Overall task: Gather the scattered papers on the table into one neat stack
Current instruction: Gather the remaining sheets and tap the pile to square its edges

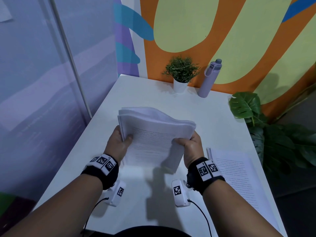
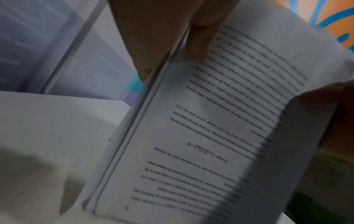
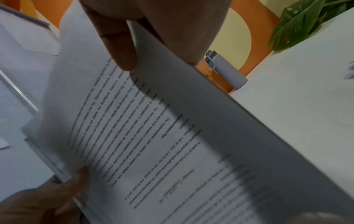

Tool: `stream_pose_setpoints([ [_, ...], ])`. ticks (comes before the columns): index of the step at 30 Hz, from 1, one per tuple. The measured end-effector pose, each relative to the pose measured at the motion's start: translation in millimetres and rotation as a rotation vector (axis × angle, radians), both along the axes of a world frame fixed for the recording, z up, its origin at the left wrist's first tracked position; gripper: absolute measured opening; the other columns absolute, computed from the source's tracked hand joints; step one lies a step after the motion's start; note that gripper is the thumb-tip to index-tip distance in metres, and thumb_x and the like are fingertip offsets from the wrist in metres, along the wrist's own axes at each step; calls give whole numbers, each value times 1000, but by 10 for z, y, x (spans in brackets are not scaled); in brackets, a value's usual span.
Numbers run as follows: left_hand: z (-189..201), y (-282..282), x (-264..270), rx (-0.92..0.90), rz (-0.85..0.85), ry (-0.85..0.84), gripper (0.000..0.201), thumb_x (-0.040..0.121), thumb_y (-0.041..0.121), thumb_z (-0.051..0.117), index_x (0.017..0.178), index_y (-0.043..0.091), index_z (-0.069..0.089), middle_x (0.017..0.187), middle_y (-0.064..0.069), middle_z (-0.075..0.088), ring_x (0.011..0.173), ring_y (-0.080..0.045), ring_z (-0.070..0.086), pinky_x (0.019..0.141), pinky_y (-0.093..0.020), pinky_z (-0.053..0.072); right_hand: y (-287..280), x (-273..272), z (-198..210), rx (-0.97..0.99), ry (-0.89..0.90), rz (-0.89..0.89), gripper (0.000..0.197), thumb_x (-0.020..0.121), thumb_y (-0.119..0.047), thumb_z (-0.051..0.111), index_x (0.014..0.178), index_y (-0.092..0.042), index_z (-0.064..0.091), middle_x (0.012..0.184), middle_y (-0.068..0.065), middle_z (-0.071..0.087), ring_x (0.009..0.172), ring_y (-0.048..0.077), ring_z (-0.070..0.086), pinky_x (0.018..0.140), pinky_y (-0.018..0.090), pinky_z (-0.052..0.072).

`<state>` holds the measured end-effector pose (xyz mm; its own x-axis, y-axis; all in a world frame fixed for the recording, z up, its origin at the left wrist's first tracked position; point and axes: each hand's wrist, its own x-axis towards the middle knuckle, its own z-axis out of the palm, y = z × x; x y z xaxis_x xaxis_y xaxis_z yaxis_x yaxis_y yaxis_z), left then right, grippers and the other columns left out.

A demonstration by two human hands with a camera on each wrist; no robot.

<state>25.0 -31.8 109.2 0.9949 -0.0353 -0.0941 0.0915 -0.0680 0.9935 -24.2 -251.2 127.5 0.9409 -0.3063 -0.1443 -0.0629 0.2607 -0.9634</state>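
A thick bundle of printed papers (image 1: 153, 132) stands on its lower edge over the middle of the white table (image 1: 153, 93), its top sheets bowed and uneven. My left hand (image 1: 119, 141) grips its left side, thumb on the front page. My right hand (image 1: 189, 146) grips the right side, thumb on the front. The left wrist view shows the printed page (image 2: 220, 128) with my thumb (image 2: 201, 42) on it. The right wrist view shows the same page (image 3: 153, 144) under my thumb (image 3: 118, 45). A second pile of printed papers (image 1: 239, 178) lies flat at the table's right edge.
A small potted plant (image 1: 181, 72) and a lilac water bottle (image 1: 209, 79) stand at the table's far edge against the painted wall. A large leafy plant (image 1: 266, 130) stands beside the table on the right. A glass partition lies to the left.
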Motion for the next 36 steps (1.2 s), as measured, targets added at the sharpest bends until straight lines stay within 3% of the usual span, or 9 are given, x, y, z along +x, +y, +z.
stream_pose_setpoints([
  [4, -14, -89, -74, 20, 56, -59, 33, 91, 3, 49, 115, 25, 52, 105, -3, 62, 100, -20, 58, 89, -32, 46, -4, -15, -39, -66, -44, -62, 35, 65, 0, 59, 92, -22, 62, 78, -6, 67, 71, 7, 64, 66, 23, 48],
  [10, -40, -107, -133, 39, 77, -125, 19, 87, 24, 55, 99, 35, 46, 102, -6, 58, 97, -25, 57, 85, -35, 47, -42, -59, -6, -377, -306, -139, 83, 78, 7, 48, 130, -55, 31, 123, 6, 51, 112, 16, 53, 96, 27, 45],
  [12, 32, -138, -134, 49, 111, -185, 19, 94, 16, 49, 107, 26, 40, 104, -5, 55, 95, -23, 54, 79, -29, 44, -54, -9, 7, -602, -401, -137, 83, 80, 10, 43, 141, -44, 29, 127, 7, 47, 122, 12, 48, 102, 27, 40],
  [15, 100, -181, -130, 93, 115, -264, 19, 97, 14, 41, 113, 22, 40, 104, -3, 55, 95, -22, 54, 84, -35, 45, -65, 55, 62, -812, -485, -100, 61, 79, 17, 39, 132, -10, 54, 123, 13, 47, 122, 5, 45, 104, 19, 37],
  [18, 149, -214, -155, 52, 143, -299, 14, 95, 27, 43, 108, 31, 41, 107, 0, 55, 99, -20, 54, 91, -39, 45, -41, 35, 121, -743, -502, -79, 60, 72, 17, 41, 124, -8, 59, 120, 12, 49, 119, 8, 47, 105, 18, 35],
  [24, 457, -343, -153, -9, 305, -362, 22, 89, 46, 46, 101, 28, 48, 102, 11, 56, 94, -5, 54, 79, -5, 41, -2, -54, 124, -276, -301, -56, 62, 63, 2, 52, 109, -40, 50, 95, -7, 55, 93, 10, 52, 84, 28, 41],
  [30, 479, -369, -72, 13, 398, -387, 16, 96, 28, 41, 100, 23, 56, 78, 13, 59, 73, 8, 56, 72, -4, 42, 28, -45, 132, -182, -250, -62, 63, 61, 1, 49, 105, -44, 49, 106, -4, 55, 98, 12, 52, 87, 29, 40],
  [33, 376, -303, -100, 11, 357, -483, 21, 92, 36, 48, 109, 23, 48, 83, 14, 56, 84, -1, 57, 85, -13, 46, 22, -30, 94, -162, -110, -66, 61, 62, -3, 48, 104, -48, 45, 105, -7, 47, 94, 16, 47, 78, 31, 39],
  [36, 188, -221, -156, 175, 258, -603, 54, 84, 54, 50, 126, 23, 36, 103, 5, 51, 99, -4, 50, 94, -15, 40, 40, -15, 29, -159, -36, -69, 55, 63, -5, 48, 100, -46, 49, 104, -3, 47, 91, 19, 46, 79, 34, 38],
])
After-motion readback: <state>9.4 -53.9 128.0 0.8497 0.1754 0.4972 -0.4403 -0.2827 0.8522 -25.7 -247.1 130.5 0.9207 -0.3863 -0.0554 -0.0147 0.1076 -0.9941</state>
